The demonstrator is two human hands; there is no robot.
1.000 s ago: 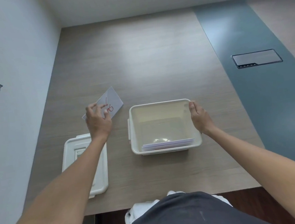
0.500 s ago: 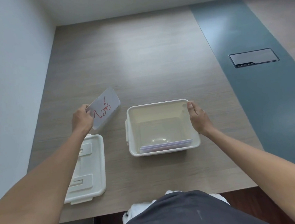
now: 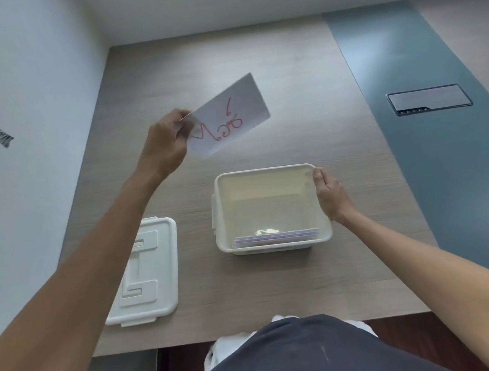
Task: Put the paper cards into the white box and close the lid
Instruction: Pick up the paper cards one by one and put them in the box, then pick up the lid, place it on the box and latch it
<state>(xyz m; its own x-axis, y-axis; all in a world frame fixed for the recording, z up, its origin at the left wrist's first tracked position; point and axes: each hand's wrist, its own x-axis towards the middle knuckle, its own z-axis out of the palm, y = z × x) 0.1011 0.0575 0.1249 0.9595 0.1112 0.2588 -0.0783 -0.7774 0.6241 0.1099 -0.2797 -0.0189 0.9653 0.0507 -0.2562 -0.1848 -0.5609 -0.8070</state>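
Observation:
My left hand point(image 3: 167, 141) pinches the left corner of a white paper card point(image 3: 232, 114) with red writing, held up in the air behind and to the left of the white box point(image 3: 274, 243). The box stands open on the wooden table, and several cards point(image 3: 275, 237) lie flat against its near wall inside. My right hand point(image 3: 330, 194) grips the box's right rim. The white lid point(image 3: 149, 270) lies flat on the table to the left of the box, partly covered by my left forearm.
A white wall runs along the left side of the table point(image 3: 227, 58). A blue-grey strip with a dark cable hatch point(image 3: 429, 99) crosses the table at the right. The table's near edge is just in front of my body.
My left hand picked the card off the table and raised it up and to the right, toward the box. My right hand stayed on the box's rim.

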